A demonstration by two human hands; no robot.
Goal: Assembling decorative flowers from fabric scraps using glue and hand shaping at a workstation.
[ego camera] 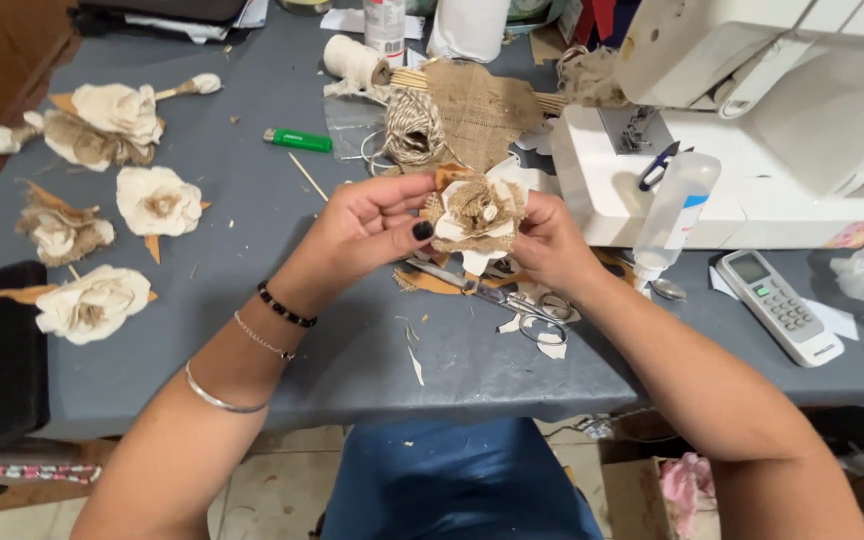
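Item in hand: burlap-and-cream fabric flower point(476, 210), held above the grey tabletop point(252, 190) near its middle, in front of the sewing machine.

Left hand point(367, 228): fingers closed on the flower's left edge, thumb with dark nail polish pressed to a cream petal; wrist carries a black bead bracelet, a thin chain and a silver bangle.

Right hand point(549, 243): fingers pinched on the flower's right edge, thumb on the front.

Beneath the hands: scissors point(512, 300) lying flat among fabric scraps.

Left part of table: four finished fabric flowers point(158, 200), set apart from one another.

Far side: green lighter point(298, 140), ball of twine point(412, 128), burlap piece point(479, 110), spool of white cord point(353, 60).

Right side: white sewing machine point(752, 120); a clear squeeze bottle point(674, 212) leaning against its base; a white remote control point(780, 305) flat on the table just beyond.
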